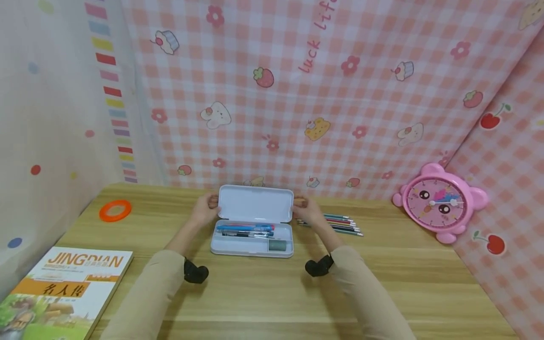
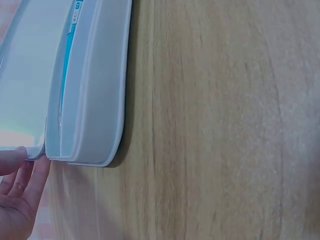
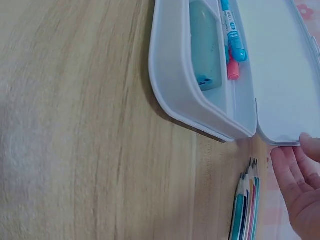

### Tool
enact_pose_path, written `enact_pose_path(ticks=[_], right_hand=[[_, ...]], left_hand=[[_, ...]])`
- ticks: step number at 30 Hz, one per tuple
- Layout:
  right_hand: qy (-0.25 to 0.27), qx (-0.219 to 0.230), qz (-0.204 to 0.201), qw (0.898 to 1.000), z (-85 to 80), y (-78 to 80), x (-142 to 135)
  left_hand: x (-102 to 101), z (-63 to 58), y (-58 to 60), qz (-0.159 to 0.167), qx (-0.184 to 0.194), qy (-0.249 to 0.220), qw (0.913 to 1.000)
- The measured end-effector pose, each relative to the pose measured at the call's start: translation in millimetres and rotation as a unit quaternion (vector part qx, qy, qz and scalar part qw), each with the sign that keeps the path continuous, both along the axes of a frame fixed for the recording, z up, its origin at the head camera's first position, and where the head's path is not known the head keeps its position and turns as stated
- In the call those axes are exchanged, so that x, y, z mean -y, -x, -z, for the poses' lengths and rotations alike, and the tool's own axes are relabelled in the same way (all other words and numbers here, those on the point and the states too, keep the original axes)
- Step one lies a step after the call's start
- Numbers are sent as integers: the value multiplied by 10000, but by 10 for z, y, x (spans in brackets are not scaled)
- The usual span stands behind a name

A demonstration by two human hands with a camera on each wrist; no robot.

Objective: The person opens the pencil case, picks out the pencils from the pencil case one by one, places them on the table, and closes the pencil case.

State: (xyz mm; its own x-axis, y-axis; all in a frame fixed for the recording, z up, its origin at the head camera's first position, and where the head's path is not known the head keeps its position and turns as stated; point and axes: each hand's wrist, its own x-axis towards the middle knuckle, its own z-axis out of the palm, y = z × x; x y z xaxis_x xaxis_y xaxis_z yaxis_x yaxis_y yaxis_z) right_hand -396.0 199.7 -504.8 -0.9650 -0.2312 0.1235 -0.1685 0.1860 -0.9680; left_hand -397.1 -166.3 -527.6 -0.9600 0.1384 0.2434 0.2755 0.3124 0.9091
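A white pencil case (image 1: 216, 251) lies open on the table, its lid (image 1: 256, 204) raised at the back. My left hand (image 1: 205, 210) pinches the lid's left edge, thumb on the inner face and fingers behind, as the left wrist view shows. On the opposite edge my right hand (image 1: 309, 211) holds the lid the same way, its thumb at the rim in the right wrist view. Inside the case lie several pens (image 1: 246, 229), blue ones among them, and a grey-green eraser (image 1: 277, 245) in the small right compartment. Sharpened pencils (image 3: 245, 205) lie just right of the case.
An orange ring (image 1: 115, 210) lies at the back left of the wood-grain table (image 1: 255, 302). At the front left is a book (image 1: 63, 283). A pink clock (image 1: 437, 203) leans on the right wall, and a checked cloth (image 1: 272, 104) hangs behind the table.
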Motion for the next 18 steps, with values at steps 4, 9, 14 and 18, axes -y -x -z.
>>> enact_pose_path(ticks=[4, 9, 14, 18], right_hand=[[-178, -143, 358, 9991, -620, -483, 221], [-715, 211, 700, 9948, -1225, -975, 429], [-530, 211, 613, 9965, -1308, -1064, 433], [-261, 391, 612, 9970, -1190, -968, 379]], left_hand=[[84, 270, 203, 145, 0, -544, 9984], [-88, -581, -484, -72, 590, -318, 9977], [-246, -1313, -1065, -267, 1050, 96, 9941], [-222, -1272, -1059, -299, 1199, -35, 9923]])
